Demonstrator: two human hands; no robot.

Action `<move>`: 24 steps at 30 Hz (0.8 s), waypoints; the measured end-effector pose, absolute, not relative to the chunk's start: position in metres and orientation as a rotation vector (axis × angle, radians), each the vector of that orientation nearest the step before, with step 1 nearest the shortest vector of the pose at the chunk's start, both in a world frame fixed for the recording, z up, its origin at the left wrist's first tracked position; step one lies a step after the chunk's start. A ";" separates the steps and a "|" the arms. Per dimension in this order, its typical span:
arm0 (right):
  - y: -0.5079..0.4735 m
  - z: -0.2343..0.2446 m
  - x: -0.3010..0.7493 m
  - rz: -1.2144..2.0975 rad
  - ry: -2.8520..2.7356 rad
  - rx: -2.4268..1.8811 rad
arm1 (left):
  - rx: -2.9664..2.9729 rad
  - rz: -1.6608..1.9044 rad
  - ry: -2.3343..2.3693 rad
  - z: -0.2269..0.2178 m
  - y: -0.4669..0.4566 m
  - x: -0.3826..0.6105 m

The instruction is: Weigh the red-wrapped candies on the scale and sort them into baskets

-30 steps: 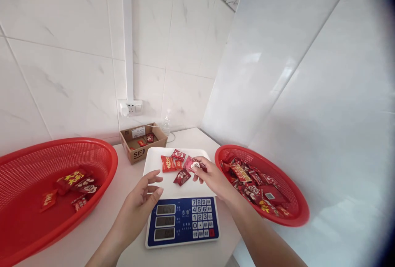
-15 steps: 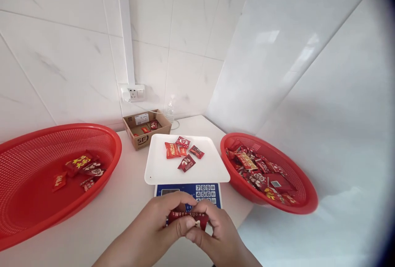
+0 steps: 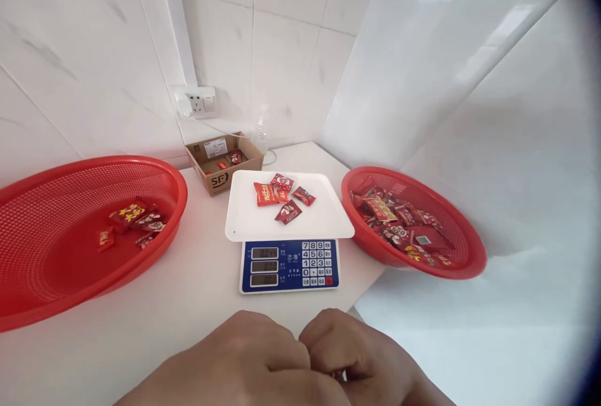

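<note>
My left hand (image 3: pixel 244 365) and my right hand (image 3: pixel 361 359) are pressed together at the bottom edge, close to my body, fingers curled around a small red sweet wrapper (image 3: pixel 337 373) of which only a sliver shows between them. Beyond them stands a blue-fronted digital scale (image 3: pixel 287 263) with a white weighing tray (image 3: pixel 248 218). Several red wrapped sweets (image 3: pixel 282 196) lie on that tray. Neither hand touches the scale.
A large red mesh basket (image 3: pixel 28 296) with a few sweets sits at the left. A second red basket (image 3: pixel 462 265) full of sweets sits at the right, overhanging the counter edge. A small cardboard box (image 3: pixel 216 177) stands at the back below a wall socket (image 3: pixel 197 101).
My right hand lifted one wrapper off the tray and both hands drew back toward me with it, closing together. The view tilted down, so the scale display now shows.
</note>
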State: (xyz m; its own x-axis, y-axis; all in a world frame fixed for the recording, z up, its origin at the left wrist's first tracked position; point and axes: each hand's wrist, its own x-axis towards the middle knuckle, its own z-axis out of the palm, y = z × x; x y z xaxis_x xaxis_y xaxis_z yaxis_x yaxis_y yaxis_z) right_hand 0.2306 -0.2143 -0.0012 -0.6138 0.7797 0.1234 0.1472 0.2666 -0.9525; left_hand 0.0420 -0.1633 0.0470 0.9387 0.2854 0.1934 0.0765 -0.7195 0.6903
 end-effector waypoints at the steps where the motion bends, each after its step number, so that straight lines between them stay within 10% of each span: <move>1: -0.215 0.001 0.231 1.369 -1.939 -0.829 | 2.363 0.327 0.249 0.049 -0.163 0.042; 24: -0.206 -0.012 0.228 1.070 -1.606 -1.169 | 2.203 0.816 0.570 0.017 -0.141 0.055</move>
State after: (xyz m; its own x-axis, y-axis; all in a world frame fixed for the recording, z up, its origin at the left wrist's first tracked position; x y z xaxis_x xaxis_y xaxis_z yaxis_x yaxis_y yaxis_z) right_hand 0.2284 -0.2056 -0.0117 -0.1943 0.9695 0.1495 0.2352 0.1940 -0.9524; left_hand 0.0548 -0.1406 0.0170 0.7037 0.5992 0.3817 0.1521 -0.6518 0.7430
